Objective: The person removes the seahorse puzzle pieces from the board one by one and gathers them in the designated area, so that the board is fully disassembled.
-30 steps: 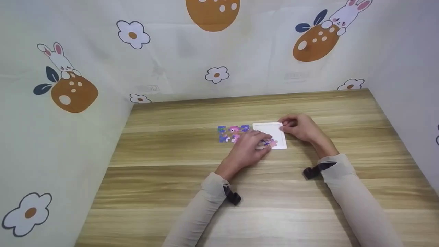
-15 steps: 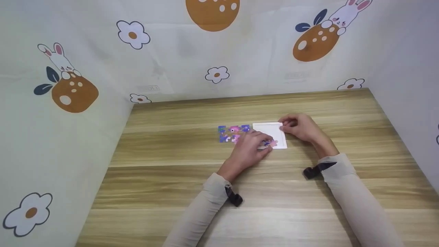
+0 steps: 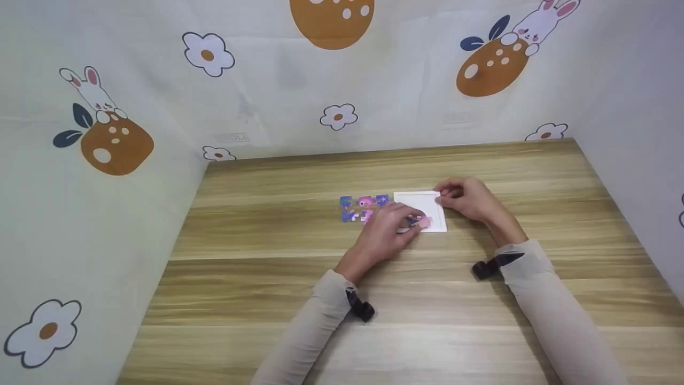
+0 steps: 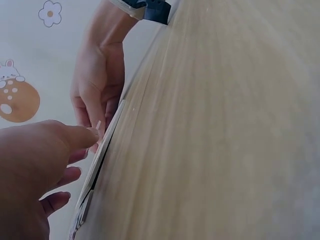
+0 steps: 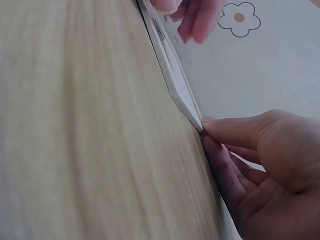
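A white puzzle tray (image 3: pixel 437 214) lies flat on the table, with jigsaw pieces at its near side. My left hand (image 3: pixel 386 231) reaches over the tray's left part and pinches a pink puzzle piece (image 3: pixel 425 221); in the left wrist view the thin edge of this piece (image 4: pixel 98 124) stands up at the thumb tip. Behind the fingers, a bluish piece inside the tray is partly hidden. At the far right corner, my right hand (image 3: pixel 470 199) grips the tray's edge between thumb and fingers, as the right wrist view of that hand (image 5: pixel 265 165) also shows.
Several purple and pink jigsaw pieces (image 3: pixel 364 201) lie in two rows left of the tray, some partly covered by the left hand. The wooden table (image 3: pixel 256 235) meets patterned walls (image 3: pixel 278 117) at its back and sides.
My left fingers have shifted slightly over the tray, and the pink puzzle piece now appears raised and tilted at their tips. The right hand and the tray have stayed put.
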A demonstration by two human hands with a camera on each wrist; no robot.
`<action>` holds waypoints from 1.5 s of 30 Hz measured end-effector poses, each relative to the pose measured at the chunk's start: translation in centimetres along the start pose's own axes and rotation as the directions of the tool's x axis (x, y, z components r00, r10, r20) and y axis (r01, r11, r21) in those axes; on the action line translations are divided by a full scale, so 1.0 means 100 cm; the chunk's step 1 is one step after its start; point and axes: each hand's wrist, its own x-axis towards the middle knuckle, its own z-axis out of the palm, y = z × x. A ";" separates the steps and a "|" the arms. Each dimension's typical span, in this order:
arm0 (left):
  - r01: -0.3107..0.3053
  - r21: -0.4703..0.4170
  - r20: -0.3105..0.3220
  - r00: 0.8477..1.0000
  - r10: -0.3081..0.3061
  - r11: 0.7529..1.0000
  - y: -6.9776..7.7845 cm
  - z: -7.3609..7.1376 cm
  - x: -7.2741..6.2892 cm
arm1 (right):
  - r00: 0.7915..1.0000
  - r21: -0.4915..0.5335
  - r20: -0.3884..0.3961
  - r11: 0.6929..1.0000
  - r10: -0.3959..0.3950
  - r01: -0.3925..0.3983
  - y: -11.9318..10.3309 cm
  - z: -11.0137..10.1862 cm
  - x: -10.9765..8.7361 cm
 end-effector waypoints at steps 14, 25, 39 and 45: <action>0.082 -0.102 -0.044 0.995 -0.086 0.991 -0.019 -0.031 -0.011 | 1.000 -0.002 -0.006 1.000 -0.010 0.010 -0.002 0.001 0.000; 0.068 -0.133 -0.080 0.994 -0.079 0.989 -0.041 -0.054 -0.032 | 1.000 0.006 -0.004 1.000 0.000 0.000 -0.005 0.004 0.003; 0.074 -0.158 -0.007 0.997 -0.076 0.985 -0.058 -0.067 -0.056 | 1.000 0.010 -0.004 1.000 -0.011 0.011 -0.002 0.002 -0.001; 0.079 -0.146 0.050 0.996 -0.072 0.986 -0.060 -0.068 -0.058 | 1.000 0.021 -0.011 1.000 -0.022 0.022 -0.001 0.000 -0.002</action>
